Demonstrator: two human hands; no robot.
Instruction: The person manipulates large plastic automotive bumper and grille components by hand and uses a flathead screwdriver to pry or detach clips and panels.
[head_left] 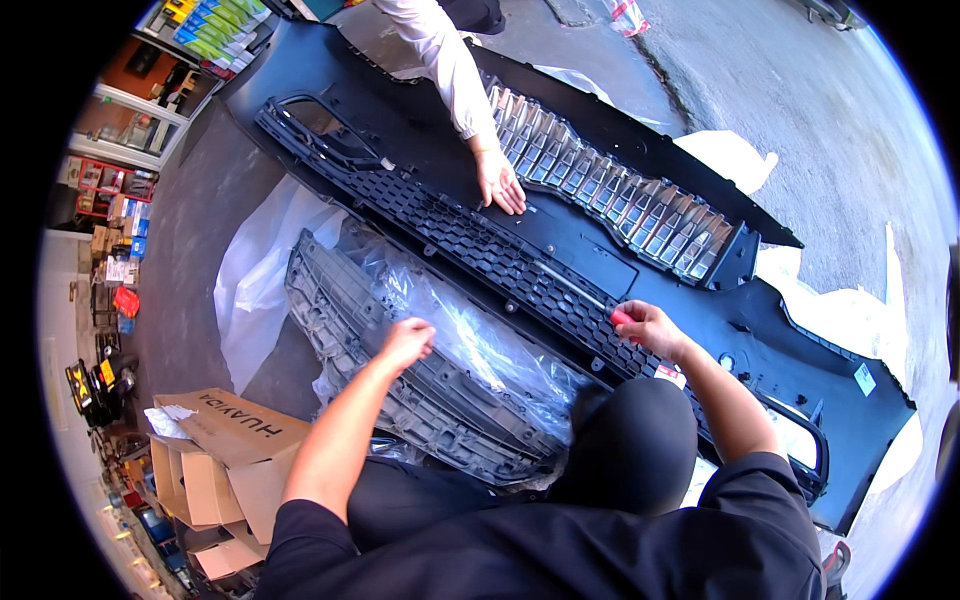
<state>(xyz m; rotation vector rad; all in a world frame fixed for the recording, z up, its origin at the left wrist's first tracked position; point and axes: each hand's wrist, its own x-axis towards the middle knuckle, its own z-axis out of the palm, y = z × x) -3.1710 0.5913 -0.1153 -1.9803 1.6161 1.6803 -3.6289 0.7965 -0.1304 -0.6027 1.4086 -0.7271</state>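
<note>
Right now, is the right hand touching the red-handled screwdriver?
Touching. The head view shows the right hand gripping the red-handled screwdriver by its handle, the shaft extending away from the hand.

A person wears a black short-sleeved shirt [560,555] and black trousers [410,502], drawn smooth over one rounded knee [635,435]; left hand [407,342], right hand [650,331] and both forearms [345,430] are bare.
</note>
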